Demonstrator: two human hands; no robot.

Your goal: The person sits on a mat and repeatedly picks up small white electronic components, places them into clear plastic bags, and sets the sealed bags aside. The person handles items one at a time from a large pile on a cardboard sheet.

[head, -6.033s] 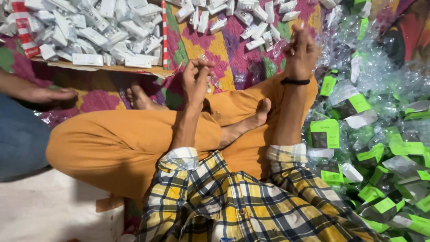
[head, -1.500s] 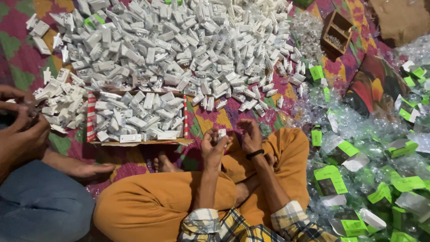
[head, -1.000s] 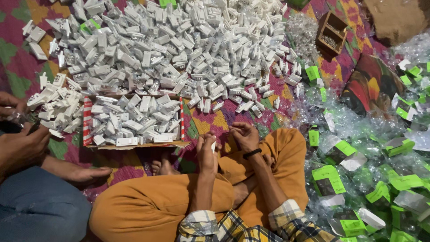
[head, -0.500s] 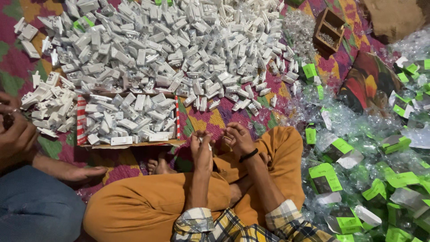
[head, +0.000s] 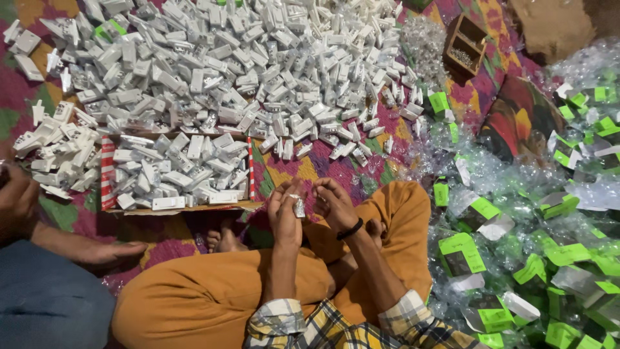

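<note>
Box of parts (head: 174,174) left, packets (head: 516,258) right, heap (head: 245,64) beyond.

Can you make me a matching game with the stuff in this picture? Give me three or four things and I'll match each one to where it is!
Things:
1. small white part
2. black wristband
3. little wooden box
4. green-labelled clear packets

Places:
A. far top, beside the white pile
B. heaped at the right
C. in the left hand
D. around the right hand wrist

Pairs: 1-C, 2-D, 3-A, 4-B
</note>
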